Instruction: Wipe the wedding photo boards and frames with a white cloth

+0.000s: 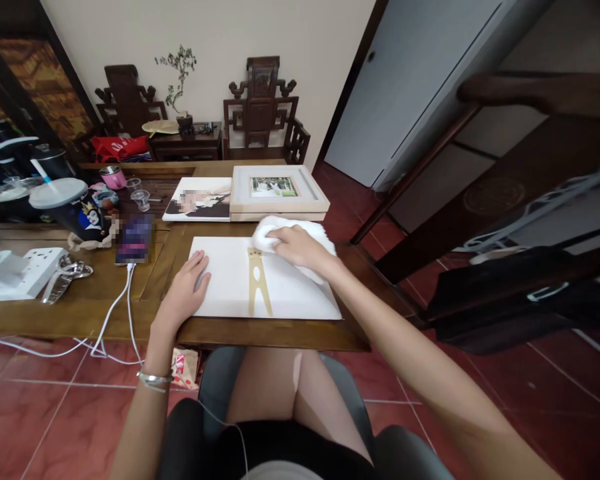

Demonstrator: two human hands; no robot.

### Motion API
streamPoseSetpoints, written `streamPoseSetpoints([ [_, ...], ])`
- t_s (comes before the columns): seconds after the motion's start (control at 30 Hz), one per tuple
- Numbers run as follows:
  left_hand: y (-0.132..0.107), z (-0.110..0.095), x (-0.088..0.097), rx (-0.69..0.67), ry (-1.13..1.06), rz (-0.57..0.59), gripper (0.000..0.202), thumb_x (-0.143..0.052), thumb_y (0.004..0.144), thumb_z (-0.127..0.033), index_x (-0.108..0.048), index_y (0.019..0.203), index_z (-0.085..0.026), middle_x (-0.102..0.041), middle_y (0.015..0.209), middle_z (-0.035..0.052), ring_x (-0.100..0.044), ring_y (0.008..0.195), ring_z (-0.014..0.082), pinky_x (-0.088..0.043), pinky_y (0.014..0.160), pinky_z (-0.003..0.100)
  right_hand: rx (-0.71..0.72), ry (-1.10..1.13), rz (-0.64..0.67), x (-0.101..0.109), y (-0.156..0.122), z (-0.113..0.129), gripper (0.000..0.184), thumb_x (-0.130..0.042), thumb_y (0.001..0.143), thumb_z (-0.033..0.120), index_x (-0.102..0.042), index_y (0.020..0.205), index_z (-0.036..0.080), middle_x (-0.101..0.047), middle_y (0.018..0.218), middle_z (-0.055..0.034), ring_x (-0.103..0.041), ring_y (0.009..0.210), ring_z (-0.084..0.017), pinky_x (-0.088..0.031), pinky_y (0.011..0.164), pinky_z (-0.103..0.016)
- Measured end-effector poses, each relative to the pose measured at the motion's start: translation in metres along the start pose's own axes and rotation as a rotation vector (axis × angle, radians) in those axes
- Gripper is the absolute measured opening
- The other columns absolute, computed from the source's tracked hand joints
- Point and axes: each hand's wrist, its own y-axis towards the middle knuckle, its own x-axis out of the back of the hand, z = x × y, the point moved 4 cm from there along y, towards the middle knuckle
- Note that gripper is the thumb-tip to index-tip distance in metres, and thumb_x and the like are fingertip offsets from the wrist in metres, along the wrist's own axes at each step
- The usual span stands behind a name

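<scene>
A flat white panel (225, 283) lies at the table's front edge, with a gold-coloured, forked piece (256, 283) running down its middle. My left hand (187, 287) rests on the panel's left edge, fingers stretched out and holding nothing. A bunched white cloth (267, 233) is pressed under my right hand (300, 248) near the panel's far edge. Its fingers are closed on the cloth, and part of the cloth spreads over the panel's far right corner, which it hides.
Behind the panel are a pale picture frame (307, 190) and a photo print (185, 207). To the left are a phone (133, 240) on a cable, a power strip (27, 273) and a dark lidded cup (80, 210). A wooden chair (430, 200) stands at right.
</scene>
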Motion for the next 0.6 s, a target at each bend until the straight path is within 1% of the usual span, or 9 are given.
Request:
streamPoseSetpoints([
  [0.13, 0.000, -0.001, 0.001, -0.003, -0.015, -0.001, 0.047, -0.040, 0.094, -0.033, -0.056, 0.131, -0.009, -0.048, 0.145, 0.0168, -0.040, 0.139, 0.0279, -0.031, 0.116, 0.047, 0.102, 0.033, 0.062, -0.016, 0.042, 0.063, 0.031, -0.047, 0.084, 0.013, -0.073, 0.100, 0.017, -0.072, 0.112, -0.0080, -0.062, 0.105, -0.026, -0.042, 0.086, -0.028],
  [0.23, 0.000, -0.003, 0.004, -0.003, -0.027, -0.005, 0.045, -0.040, 0.094, -0.031, -0.058, 0.129, -0.010, -0.051, 0.143, 0.0164, -0.043, 0.137, 0.0292, -0.033, 0.114, 0.047, 0.149, 0.034, 0.095, -0.030, 0.065, 0.108, 0.023, -0.052, 0.093, 0.025, -0.069, 0.104, 0.016, -0.068, 0.114, -0.0074, -0.061, 0.105, -0.026, -0.047, 0.088, -0.034],
  [0.3, 0.000, -0.004, 0.004, -0.006, -0.032, -0.003, 0.043, -0.040, 0.094, -0.030, -0.060, 0.126, -0.011, -0.055, 0.138, 0.0165, -0.048, 0.132, 0.0293, -0.036, 0.112, 0.046, 0.159, 0.025, 0.105, -0.037, 0.073, 0.127, 0.028, -0.056, 0.094, 0.033, -0.063, 0.115, 0.016, -0.063, 0.119, -0.0079, -0.061, 0.104, -0.025, -0.051, 0.087, -0.041],
  [0.33, 0.001, -0.004, 0.005, -0.009, -0.035, -0.001, 0.042, -0.040, 0.094, -0.029, -0.061, 0.125, -0.011, -0.057, 0.136, 0.0162, -0.050, 0.130, 0.0289, -0.037, 0.111, 0.046, 0.161, 0.021, 0.109, -0.040, 0.076, 0.132, 0.033, -0.059, 0.093, 0.036, -0.059, 0.119, 0.016, -0.060, 0.121, -0.0078, -0.061, 0.103, -0.024, -0.053, 0.086, -0.044],
  [0.37, 0.001, -0.004, 0.005, -0.010, -0.037, -0.001, 0.041, -0.040, 0.093, -0.029, -0.061, 0.125, -0.012, -0.057, 0.135, 0.0157, -0.051, 0.129, 0.0287, -0.038, 0.111, 0.046, 0.161, 0.020, 0.110, -0.041, 0.077, 0.133, 0.035, -0.059, 0.092, 0.038, -0.058, 0.120, 0.017, -0.059, 0.121, -0.0077, -0.061, 0.103, -0.024, -0.053, 0.086, -0.045],
  [0.43, 0.001, -0.003, 0.004, -0.003, -0.037, -0.005, 0.042, -0.041, 0.093, -0.030, -0.060, 0.127, -0.013, -0.056, 0.138, 0.0150, -0.048, 0.132, 0.0290, -0.036, 0.112, 0.047, 0.156, 0.022, 0.110, -0.039, 0.076, 0.126, 0.026, -0.056, 0.094, 0.034, -0.063, 0.113, 0.019, -0.063, 0.118, -0.0074, -0.062, 0.103, -0.025, -0.051, 0.086, -0.039],
  [0.47, 0.000, -0.002, 0.003, 0.003, -0.036, -0.006, 0.043, -0.041, 0.093, -0.031, -0.059, 0.128, -0.013, -0.054, 0.140, 0.0150, -0.046, 0.134, 0.0292, -0.034, 0.113, 0.047, 0.151, 0.024, 0.108, -0.036, 0.073, 0.117, 0.022, -0.054, 0.094, 0.030, -0.067, 0.107, 0.019, -0.066, 0.115, -0.0072, -0.062, 0.103, -0.026, -0.049, 0.086, -0.036],
  [0.53, 0.000, 0.000, 0.001, 0.016, -0.036, -0.005, 0.046, -0.042, 0.093, -0.033, -0.057, 0.130, -0.010, -0.050, 0.144, 0.0162, -0.042, 0.137, 0.0291, -0.031, 0.115, 0.048, 0.138, 0.025, 0.098, -0.028, 0.066, 0.092, 0.025, -0.048, 0.090, 0.021, -0.072, 0.099, 0.020, -0.070, 0.111, -0.0081, -0.063, 0.103, -0.028, -0.046, 0.085, -0.032],
  [0.6, 0.000, 0.001, 0.000, 0.018, -0.036, 0.001, 0.048, -0.041, 0.093, -0.034, -0.056, 0.131, -0.007, -0.048, 0.145, 0.0185, -0.040, 0.139, 0.0282, -0.030, 0.116, 0.046, 0.114, 0.017, 0.083, -0.019, 0.055, 0.064, 0.033, -0.045, 0.084, 0.015, -0.072, 0.103, 0.018, -0.071, 0.110, -0.0103, -0.062, 0.103, -0.030, -0.044, 0.084, -0.032],
])
